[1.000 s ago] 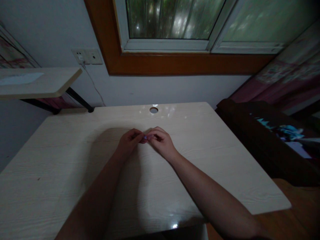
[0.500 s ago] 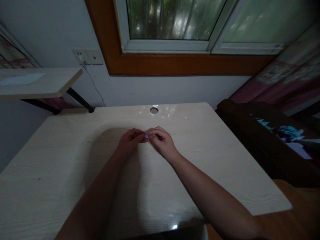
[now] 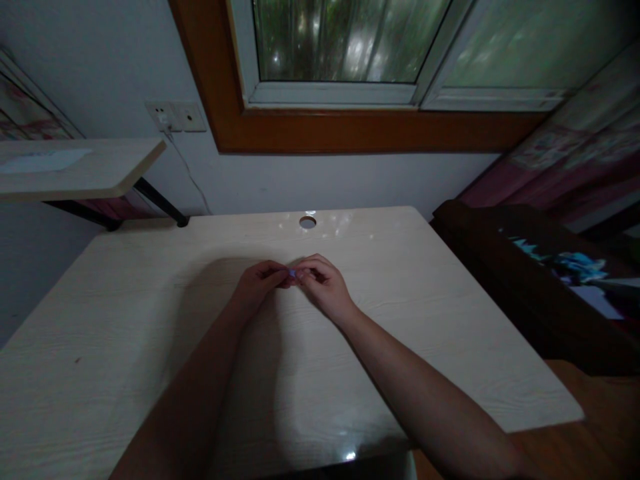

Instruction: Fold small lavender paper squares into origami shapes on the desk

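My left hand and my right hand meet fingertip to fingertip over the middle of a pale wooden table. Between them they pinch a tiny pale bluish thing, too small to name in the dim light. Both hands have their fingers curled in, and both forearms rest low over the tabletop.
A round cable hole sits near the table's far edge. A second tabletop stands higher at the left, below a wall socket. A window is ahead. Dark furniture borders the right side.
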The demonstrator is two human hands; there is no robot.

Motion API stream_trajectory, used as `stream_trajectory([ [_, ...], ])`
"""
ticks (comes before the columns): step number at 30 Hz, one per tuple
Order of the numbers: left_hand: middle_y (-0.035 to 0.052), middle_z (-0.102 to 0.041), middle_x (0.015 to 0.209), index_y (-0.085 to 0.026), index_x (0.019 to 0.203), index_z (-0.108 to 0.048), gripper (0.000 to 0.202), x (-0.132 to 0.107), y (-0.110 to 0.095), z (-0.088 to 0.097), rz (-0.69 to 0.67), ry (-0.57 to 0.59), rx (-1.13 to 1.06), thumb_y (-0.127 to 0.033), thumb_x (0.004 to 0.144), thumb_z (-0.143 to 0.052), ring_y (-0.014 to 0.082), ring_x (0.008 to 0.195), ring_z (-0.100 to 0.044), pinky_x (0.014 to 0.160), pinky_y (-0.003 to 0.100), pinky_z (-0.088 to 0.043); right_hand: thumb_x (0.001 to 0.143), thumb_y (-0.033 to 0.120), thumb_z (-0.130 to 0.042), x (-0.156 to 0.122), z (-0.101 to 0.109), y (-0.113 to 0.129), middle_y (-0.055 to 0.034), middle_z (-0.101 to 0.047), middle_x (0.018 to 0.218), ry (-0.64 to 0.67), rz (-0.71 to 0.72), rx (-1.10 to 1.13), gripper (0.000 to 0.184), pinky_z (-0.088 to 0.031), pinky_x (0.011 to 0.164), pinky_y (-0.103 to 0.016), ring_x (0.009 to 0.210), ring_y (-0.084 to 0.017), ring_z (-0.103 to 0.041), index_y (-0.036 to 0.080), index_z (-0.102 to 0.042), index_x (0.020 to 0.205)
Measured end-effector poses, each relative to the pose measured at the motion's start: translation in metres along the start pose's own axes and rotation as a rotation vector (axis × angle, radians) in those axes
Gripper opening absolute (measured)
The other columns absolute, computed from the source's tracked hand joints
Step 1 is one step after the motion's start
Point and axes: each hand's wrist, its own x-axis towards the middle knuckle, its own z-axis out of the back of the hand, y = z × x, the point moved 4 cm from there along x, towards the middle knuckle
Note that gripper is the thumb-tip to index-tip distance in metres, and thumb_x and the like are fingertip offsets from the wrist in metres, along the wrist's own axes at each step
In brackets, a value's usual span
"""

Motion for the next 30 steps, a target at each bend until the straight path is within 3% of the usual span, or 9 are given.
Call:
stream_trajectory([
  [8,0.0043,-0.074,0.074,-0.014,0.081,-0.071,0.024,-0.0004,0.0011,0.0007,-0.007,0.023,0.026,-0.035,0.072,-0.077,0.0169,0.07,-0.069,0.075,0.032,-0.057,0.087,0.024,-0.068,-0.0004,-0.0019,0.0023,-0.0038,-0.066,0.09,0.029,0.083,-0.087,0.009,-0.05,0.076,-0.031,0.086,-0.017,-0.062,0.026,-0.074,0.094],
  [30,0.0076,-0.076,0.082,-0.014,0.084,-0.072,0.024,-0.0014,0.0033,0.0014,0.049,0.088,-0.079,-0.037,0.078,-0.074,0.0192,0.077,-0.071,0.075,0.031,-0.057,0.086,0.022,-0.067,-0.0004,0.0009,0.0014,-0.0035,-0.068,0.087,0.006,0.077,-0.106,0.01,-0.052,0.073,-0.03,0.083,-0.016,-0.064,0.026,-0.076,0.089],
])
